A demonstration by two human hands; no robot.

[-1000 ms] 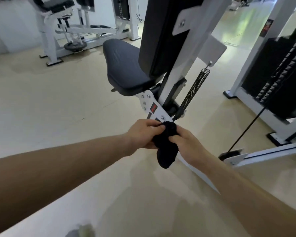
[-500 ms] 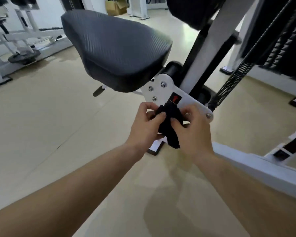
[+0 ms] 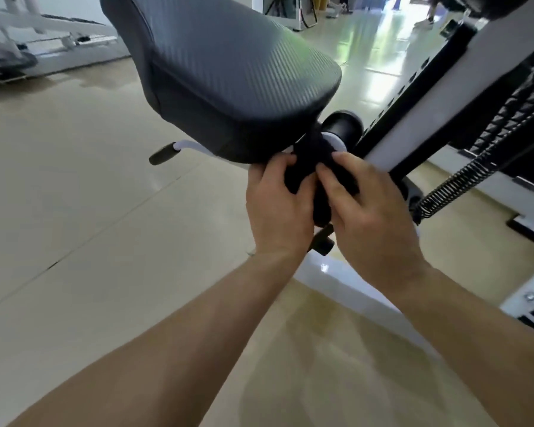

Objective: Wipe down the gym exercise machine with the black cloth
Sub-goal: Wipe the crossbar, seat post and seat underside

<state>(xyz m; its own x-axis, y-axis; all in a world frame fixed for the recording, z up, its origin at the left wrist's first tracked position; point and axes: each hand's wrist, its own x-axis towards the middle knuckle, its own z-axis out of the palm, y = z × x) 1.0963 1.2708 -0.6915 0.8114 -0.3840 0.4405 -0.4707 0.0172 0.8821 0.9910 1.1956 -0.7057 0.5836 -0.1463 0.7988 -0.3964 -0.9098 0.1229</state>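
Note:
The gym machine's dark padded seat [image 3: 225,78] fills the upper middle of the head view, with its white frame post [image 3: 426,103] rising to the right. Just under the seat's near edge, a black cloth [image 3: 310,163] is bunched against the seat bracket. My left hand [image 3: 278,208] grips the cloth's left side with curled fingers. My right hand [image 3: 373,211] holds its right side, fingers over the fabric. The bracket behind the cloth and hands is mostly hidden.
A coiled black spring [image 3: 457,180] and the weight stack [image 3: 524,106] stand right of the post. A black adjustment lever [image 3: 162,153] sticks out left under the seat. The white base rail [image 3: 349,282] runs along the beige floor below my wrists. Another machine [image 3: 43,35] sits far left.
The view has come closer and lower to the seat. Both hands have carried the cloth up from the lower bracket plate to just beneath the seat's edge.

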